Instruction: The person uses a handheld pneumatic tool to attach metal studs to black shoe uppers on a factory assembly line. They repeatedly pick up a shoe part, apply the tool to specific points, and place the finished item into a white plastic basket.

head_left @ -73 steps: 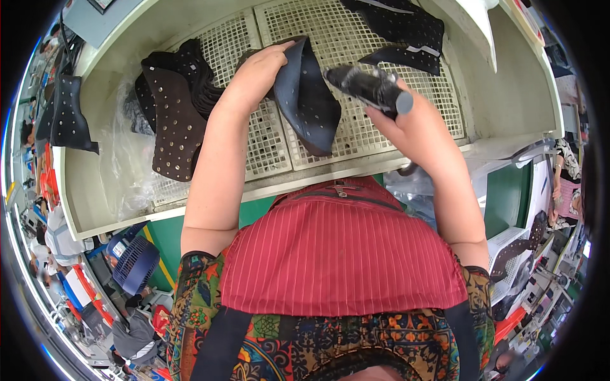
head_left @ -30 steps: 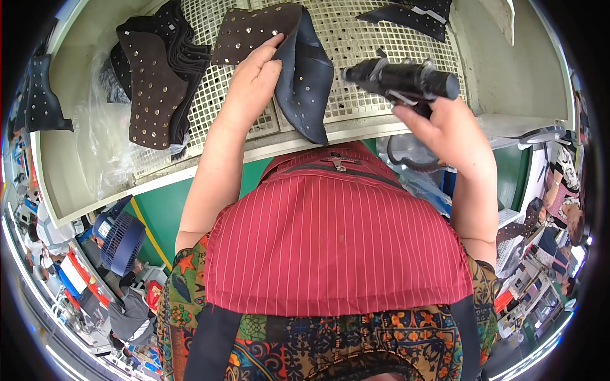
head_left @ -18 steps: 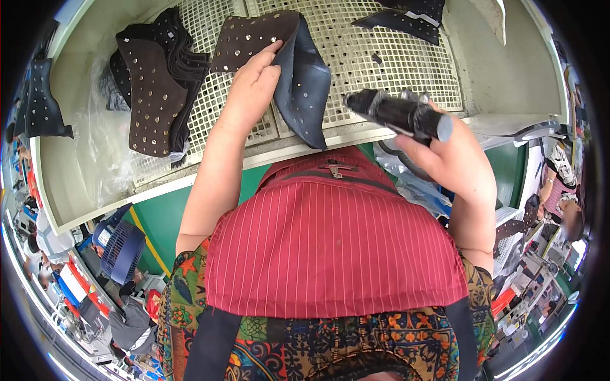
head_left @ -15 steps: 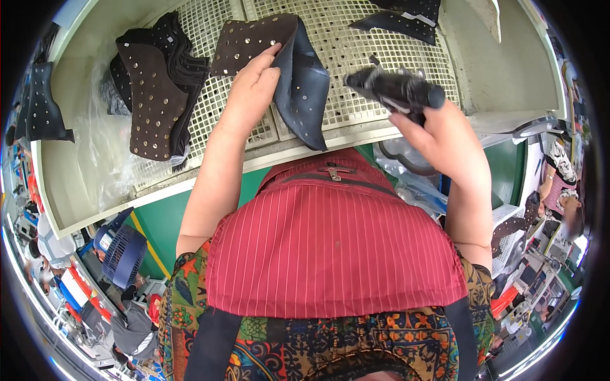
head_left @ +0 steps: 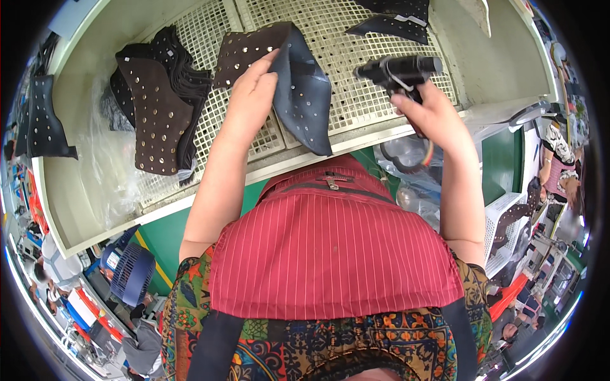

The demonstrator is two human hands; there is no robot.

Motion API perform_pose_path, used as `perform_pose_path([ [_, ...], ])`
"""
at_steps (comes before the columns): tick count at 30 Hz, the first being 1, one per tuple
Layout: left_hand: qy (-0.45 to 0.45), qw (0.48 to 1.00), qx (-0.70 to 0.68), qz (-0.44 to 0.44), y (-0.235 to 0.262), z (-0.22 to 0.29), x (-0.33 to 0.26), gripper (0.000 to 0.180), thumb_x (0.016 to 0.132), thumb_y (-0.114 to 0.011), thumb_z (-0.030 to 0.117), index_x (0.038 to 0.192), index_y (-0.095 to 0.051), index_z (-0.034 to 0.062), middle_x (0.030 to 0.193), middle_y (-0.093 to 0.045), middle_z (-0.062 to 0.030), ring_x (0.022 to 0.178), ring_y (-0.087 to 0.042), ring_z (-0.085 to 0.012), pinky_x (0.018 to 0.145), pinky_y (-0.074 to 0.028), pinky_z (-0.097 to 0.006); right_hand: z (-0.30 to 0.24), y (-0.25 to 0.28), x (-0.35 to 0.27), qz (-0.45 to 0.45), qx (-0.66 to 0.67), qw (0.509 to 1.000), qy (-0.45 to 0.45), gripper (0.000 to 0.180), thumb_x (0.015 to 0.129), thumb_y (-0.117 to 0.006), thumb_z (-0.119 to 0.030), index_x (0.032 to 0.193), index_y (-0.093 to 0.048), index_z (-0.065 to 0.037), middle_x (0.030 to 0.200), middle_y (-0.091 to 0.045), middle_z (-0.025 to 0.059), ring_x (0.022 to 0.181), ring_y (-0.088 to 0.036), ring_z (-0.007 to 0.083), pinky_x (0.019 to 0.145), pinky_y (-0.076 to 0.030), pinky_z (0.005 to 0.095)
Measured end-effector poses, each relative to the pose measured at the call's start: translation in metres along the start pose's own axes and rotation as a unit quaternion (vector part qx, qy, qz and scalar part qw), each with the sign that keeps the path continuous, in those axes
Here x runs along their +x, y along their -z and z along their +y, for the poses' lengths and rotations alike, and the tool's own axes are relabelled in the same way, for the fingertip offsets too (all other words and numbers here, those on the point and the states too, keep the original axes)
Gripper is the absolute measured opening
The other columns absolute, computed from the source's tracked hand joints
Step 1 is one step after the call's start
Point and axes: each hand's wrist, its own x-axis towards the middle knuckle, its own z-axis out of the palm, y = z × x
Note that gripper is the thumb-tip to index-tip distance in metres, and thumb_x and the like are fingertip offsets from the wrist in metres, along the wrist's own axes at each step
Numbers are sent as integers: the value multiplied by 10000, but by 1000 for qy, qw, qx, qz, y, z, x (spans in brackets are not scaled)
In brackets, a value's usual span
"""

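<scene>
My left hand (head_left: 249, 98) is closed on a dark brown studded leather-like piece (head_left: 244, 54). Its right part curls over, so the blue-grey underside (head_left: 304, 105) with small stud backs faces up. In my right hand (head_left: 440, 120) is a black pistol-shaped tool (head_left: 401, 68), its nose pointing left toward the piece but apart from it. The fingers wrap round the grip, and a cable or hose hangs below. A stack of similar studded brown pieces (head_left: 157, 117) lies to the left of my left hand.
All this sits over a cream tray (head_left: 121, 227) with perforated mats (head_left: 356, 108). More dark studded pieces (head_left: 397, 22) lie at the far right, another (head_left: 49, 120) hangs over the left edge. Clear plastic (head_left: 114, 171) lies by the stack. A blue fan (head_left: 132, 273) stands below left.
The black tool has tilted, its rear end swinging away from me, so it now lies nearly level across the view. My left hand still holds the curled piece, and the view has shifted slightly.
</scene>
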Motion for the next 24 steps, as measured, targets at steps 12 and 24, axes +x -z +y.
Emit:
perform_pose_path([
  [12, 32, 998, -56, 20, 37, 111, 14, 432, 818, -523, 114, 1193, -532, -101, 1163, -583, -156, 1071, -542, -201, 948, -412, -305, 33, 7, -4, 151, -127, 966, -170, 527, 793, -639, -392, 1211, -573, -78, 1147, -609, 188, 1084, -575, 327, 920, -465, 409],
  [24, -158, 727, -35, -667, -174, 229, -16, 392, 848, -495, 296, 1000, -532, -64, 1170, -570, -262, 1019, -588, -294, 909, -461, -363, 15, 68, -212, 343, -164, 922, 76, 184, 765, -593, -167, 924, -616, -78, 874, -622, 97, 868, -601, 303, 786, -474, 421],
])
